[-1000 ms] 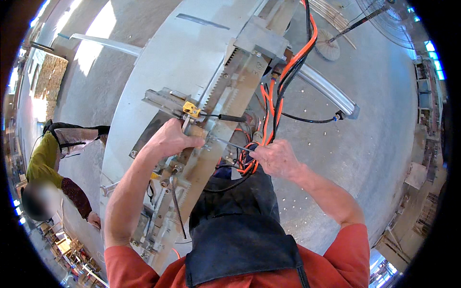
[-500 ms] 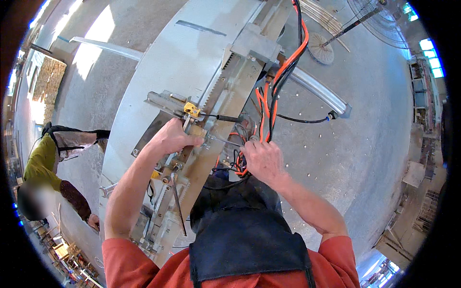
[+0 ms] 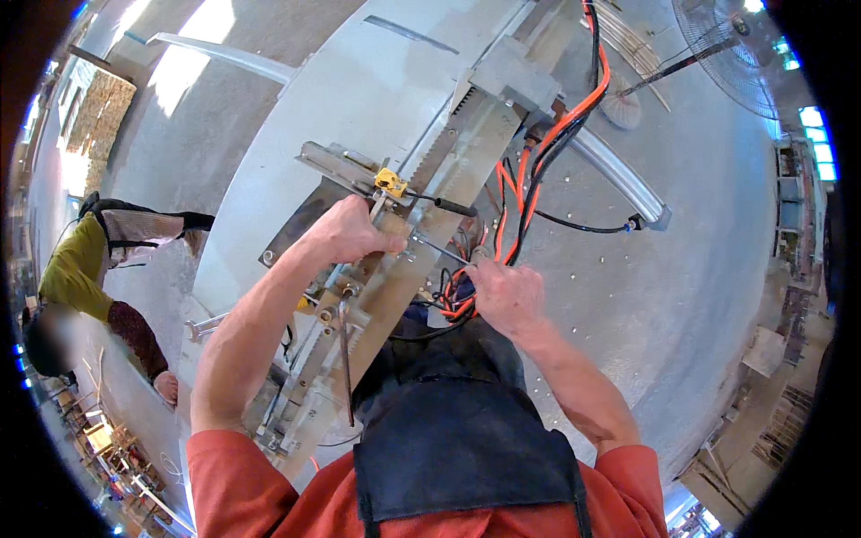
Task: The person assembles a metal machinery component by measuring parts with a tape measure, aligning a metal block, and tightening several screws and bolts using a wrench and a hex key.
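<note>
My left hand (image 3: 345, 235) is closed around a metal part of the long grey toothed machine beam (image 3: 466, 152), just below a small yellow fitting (image 3: 390, 182). A black-handled tool (image 3: 448, 208) lies across the beam beside that hand. My right hand (image 3: 504, 296) grips a thin tool whose shaft points up-left toward the beam, at the base of a bundle of orange and black cables (image 3: 538, 152) that runs up along the beam's right side. A long thin rod (image 3: 345, 359) hangs down the beam's lower part.
The beam rests on a large pale grey slab (image 3: 359, 99) over a concrete floor (image 3: 708, 269). A person in a yellow-green top (image 3: 76, 269) bends over at the left. A standing fan (image 3: 735, 45) and a metal channel (image 3: 619, 179) lie to the upper right.
My right hand has slid down and left along the cable bundle, closer to my body. My left hand has stayed on the beam.
</note>
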Available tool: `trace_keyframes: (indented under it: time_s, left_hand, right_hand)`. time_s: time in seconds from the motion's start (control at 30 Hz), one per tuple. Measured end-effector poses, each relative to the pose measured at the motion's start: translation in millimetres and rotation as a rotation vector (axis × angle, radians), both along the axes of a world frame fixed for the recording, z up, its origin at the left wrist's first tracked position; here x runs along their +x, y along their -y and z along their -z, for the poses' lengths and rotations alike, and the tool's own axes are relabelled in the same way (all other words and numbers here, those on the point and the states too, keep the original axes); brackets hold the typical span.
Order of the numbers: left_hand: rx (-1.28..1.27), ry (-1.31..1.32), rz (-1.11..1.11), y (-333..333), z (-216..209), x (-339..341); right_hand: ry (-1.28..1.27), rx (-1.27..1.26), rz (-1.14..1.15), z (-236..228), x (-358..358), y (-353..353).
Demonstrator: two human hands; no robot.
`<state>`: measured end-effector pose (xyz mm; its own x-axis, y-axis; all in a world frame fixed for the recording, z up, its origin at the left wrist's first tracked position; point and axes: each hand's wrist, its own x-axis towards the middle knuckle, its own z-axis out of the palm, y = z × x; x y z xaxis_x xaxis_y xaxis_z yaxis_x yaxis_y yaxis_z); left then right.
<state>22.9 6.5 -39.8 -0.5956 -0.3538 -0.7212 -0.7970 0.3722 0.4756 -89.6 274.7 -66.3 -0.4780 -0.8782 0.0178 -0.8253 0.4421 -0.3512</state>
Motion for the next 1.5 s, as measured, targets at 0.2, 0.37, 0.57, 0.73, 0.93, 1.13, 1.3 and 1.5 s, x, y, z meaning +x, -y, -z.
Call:
trace_keyframes:
  time_s: [0.2, 0.37, 0.57, 0.73, 0.93, 1.13, 1.3, 1.5]
  left_hand:
    - [0.018, 0.005, -0.029, -1, -15, -3]
    - [0.043, -0.318, -0.141, -3, -39, 30]
    - [-0.496, -0.367, -0.761, -5, -27, 216]
    - [-0.667, -0.249, -0.543, -57, 4, 219]
    - [-0.696, -0.291, -0.251, -50, 9, 197]
    - [-0.302, -0.691, -1.053, -61, -52, 241]
    - [-0.341, -0.719, -0.692, -95, -134, 123]
    - [-0.367, -0.553, -0.207, -116, -122, 66]
  right_hand:
    - [0.015, 0.009, 0.008, 10, 4, -2]
    - [0.029, 0.129, -0.065, 7, -9, -13]
    - [0.675, 0.031, 0.123, 7, -28, -59]
    - [1.073, -0.057, 0.251, -8, -28, -49]
    - [1.543, -0.243, 0.259, -20, -33, -26]
    - [1.663, -0.273, 0.015, -67, -19, 15]
    - [1.711, -0.355, -0.14, -77, 58, 73]
    - [1.62, -0.36, -0.016, -86, 38, 47]
